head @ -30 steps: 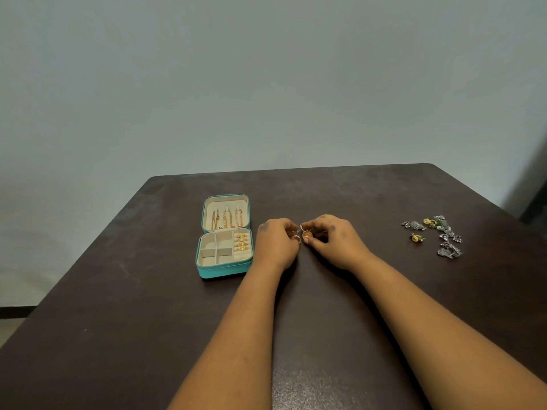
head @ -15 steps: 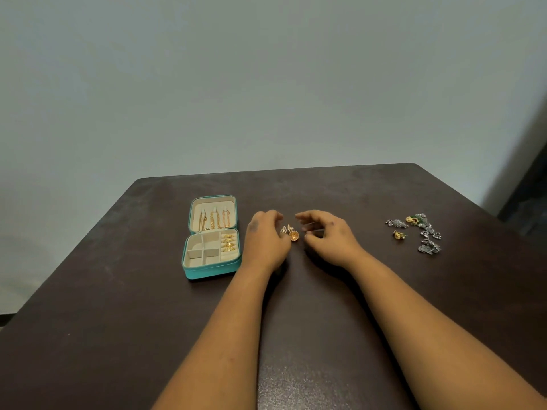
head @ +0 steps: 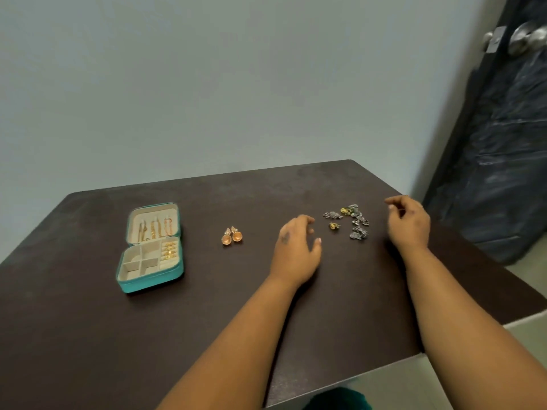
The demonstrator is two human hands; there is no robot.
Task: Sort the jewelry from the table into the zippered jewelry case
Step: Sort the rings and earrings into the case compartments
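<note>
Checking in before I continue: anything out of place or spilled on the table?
Nothing spilled. A pair of orange earrings lies alone mid-table, between the open jewelry case and the unsorted pile.

Dim, even light with soft shadows under the forearms; the picture is slightly soft, a faint sheen marks the bench point(head: 310, 380) toward 6 o'clock, edges bow.

A teal zippered jewelry case point(head: 149, 250) lies open with gold pieces inside, a pair of round orange-gold earrings point(head: 232, 236) at its 3 o'clock, and farther that way a cluster of silver and gold jewelry point(head: 350, 221).
</note>
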